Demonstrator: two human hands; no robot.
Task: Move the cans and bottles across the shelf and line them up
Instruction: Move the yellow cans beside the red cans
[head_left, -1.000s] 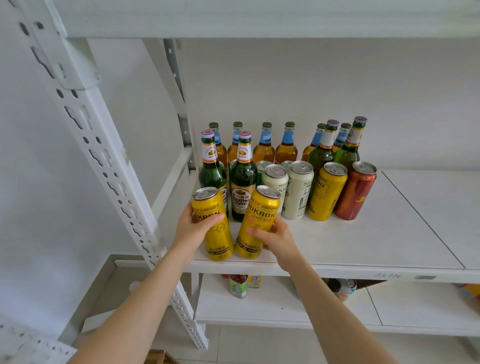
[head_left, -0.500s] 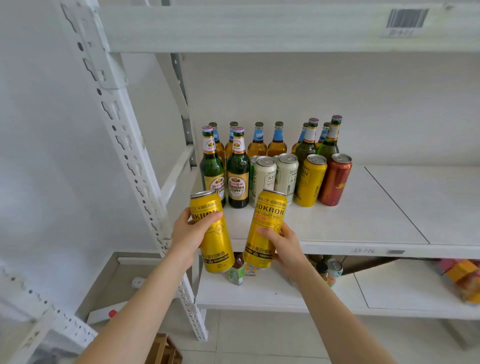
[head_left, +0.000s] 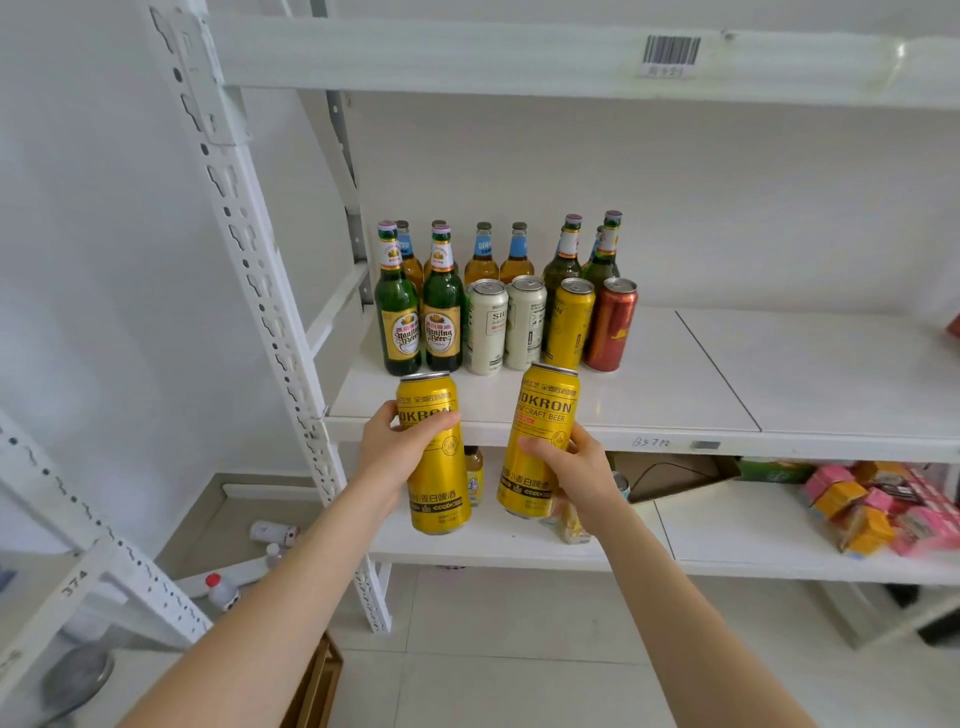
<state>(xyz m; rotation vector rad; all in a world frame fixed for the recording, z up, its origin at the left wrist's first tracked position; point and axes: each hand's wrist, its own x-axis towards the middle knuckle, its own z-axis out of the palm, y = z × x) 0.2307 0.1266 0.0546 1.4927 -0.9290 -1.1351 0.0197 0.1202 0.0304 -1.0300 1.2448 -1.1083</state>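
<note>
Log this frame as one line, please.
left hand: holds yellow can | right hand: holds second yellow can | both off shelf

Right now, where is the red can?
In the head view, the red can stands upright on the shelf at the right end of the front row of cans, next to a yellow can.

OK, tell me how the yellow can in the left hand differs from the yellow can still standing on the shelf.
The left-hand can is gripped off the shelf in the left hand; the shelf can stands untouched in the can row. The held can tilts slightly; the shelf can is upright. Both are tall, yellow and unopened.
</note>
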